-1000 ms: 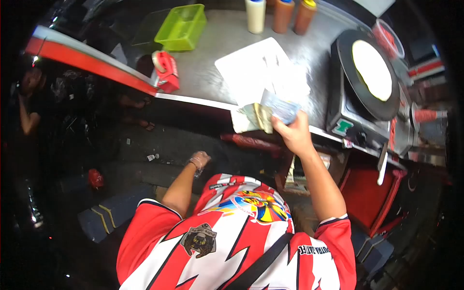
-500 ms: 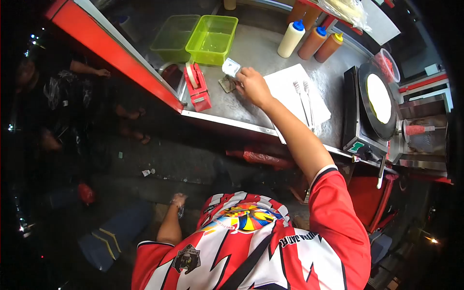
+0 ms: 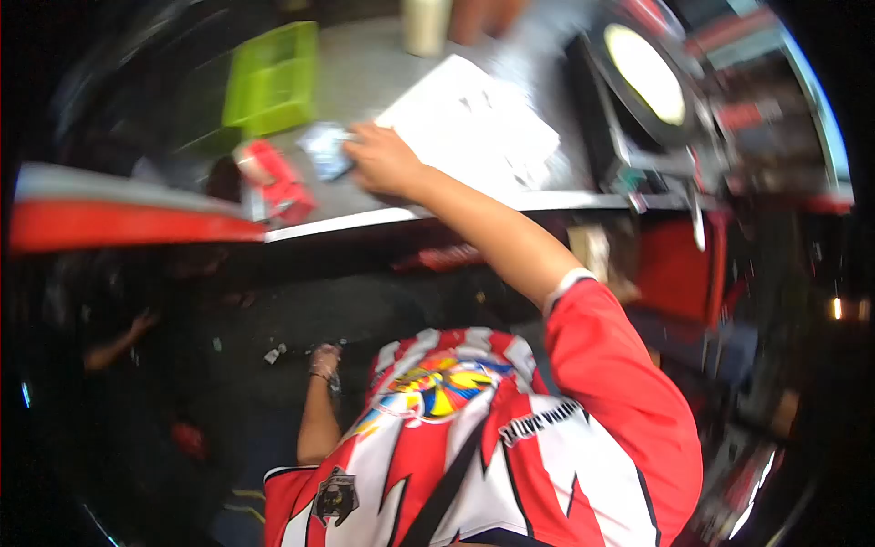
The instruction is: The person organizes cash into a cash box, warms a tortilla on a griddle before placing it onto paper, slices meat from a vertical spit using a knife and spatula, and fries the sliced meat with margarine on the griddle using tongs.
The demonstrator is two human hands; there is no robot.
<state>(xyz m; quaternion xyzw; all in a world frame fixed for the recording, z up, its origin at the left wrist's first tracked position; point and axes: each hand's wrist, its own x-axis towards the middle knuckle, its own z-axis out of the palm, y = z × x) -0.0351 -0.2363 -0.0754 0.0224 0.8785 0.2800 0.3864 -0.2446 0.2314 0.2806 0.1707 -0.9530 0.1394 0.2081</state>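
My right hand [image 3: 385, 160] reaches over the counter with its fingers closed on a bluish-white paper that looks like a banknote [image 3: 325, 150]; motion blur hides its details. Just left of the paper stands a red tape dispenser [image 3: 276, 185]. A white sheet [image 3: 469, 128] lies to the right of the hand, with blurred tongs [image 3: 529, 171] on it. My left hand [image 3: 325, 360] hangs low beside my body, away from the counter. Something clear, like thin plastic, shows at that hand, and its fingers are too blurred to read.
A green plastic box [image 3: 273, 82] stands at the back left of the counter [image 3: 365, 55]. A cream-filled bottle [image 3: 426, 25] is at the back. On the right, a round griddle [image 3: 685, 128] carries a pale crepe [image 3: 645, 75]. The counter's white front edge [image 3: 355, 221] runs below my right forearm.
The view has swung, shifting the counter items left and tilting them, with more blur. My right hand stays near the tape dispenser with the paper. My left hand still hangs low.
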